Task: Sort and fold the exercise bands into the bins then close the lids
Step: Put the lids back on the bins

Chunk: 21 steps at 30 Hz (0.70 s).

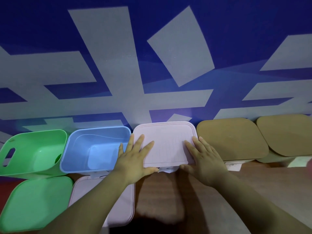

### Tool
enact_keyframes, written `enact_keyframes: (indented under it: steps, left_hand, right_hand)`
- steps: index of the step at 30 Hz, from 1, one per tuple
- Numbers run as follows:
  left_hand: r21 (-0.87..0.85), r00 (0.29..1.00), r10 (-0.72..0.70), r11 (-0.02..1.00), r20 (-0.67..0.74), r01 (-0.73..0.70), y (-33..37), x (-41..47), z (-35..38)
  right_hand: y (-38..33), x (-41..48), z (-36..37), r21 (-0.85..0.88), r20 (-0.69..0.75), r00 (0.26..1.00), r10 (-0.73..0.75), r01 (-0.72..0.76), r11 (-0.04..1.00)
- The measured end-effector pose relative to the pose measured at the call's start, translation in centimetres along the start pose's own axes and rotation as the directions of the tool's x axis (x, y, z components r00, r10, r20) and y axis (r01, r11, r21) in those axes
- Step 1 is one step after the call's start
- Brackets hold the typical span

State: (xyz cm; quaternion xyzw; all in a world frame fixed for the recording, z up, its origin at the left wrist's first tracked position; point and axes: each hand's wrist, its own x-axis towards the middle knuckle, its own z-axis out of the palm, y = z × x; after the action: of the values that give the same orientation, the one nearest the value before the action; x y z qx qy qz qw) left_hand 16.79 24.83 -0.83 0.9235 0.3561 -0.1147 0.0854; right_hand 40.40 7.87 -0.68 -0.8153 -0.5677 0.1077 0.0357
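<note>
Pink lid (166,142) is pressed by left hand (135,159) and right hand (206,159) — fingers flat. Even edge pressure is advised.

No readable text, brand or number anywhere. On the blue printed wall backdrop (33,22), only huge pale grey strokes, cropped and not legible as any character. On the small white paper tag (167,170) below the pale pink ribbed plastic lid (168,144), and on the second white paper tag (233,165) below the flat tan rounded lid (233,141), faint marks, too blurred to read.
</note>
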Motion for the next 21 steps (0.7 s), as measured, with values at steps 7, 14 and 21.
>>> enact_keyframes:
  steps: [7,14,21]
  left_hand:
    - [-0.053,0.996,-0.026,0.998,-0.086,0.021,0.3,-2.1,-1.0]
    - [-0.226,0.903,-0.202,0.966,-0.379,0.122,-3.3,-11.0,2.7]
    - [-0.187,0.946,-0.302,0.929,0.118,0.32,-8.7,-18.2,9.0]
  right_hand:
    - [-1.4,-0.6,-2.6,-0.014,0.022,1.0,0.017,-0.017,1.0]
    - [-7.2,-5.2,-1.2,0.221,-0.255,0.963,-0.092,0.15,0.964]
    - [-14.2,-6.9,5.1,0.386,0.184,0.97,-0.159,0.077,0.919]
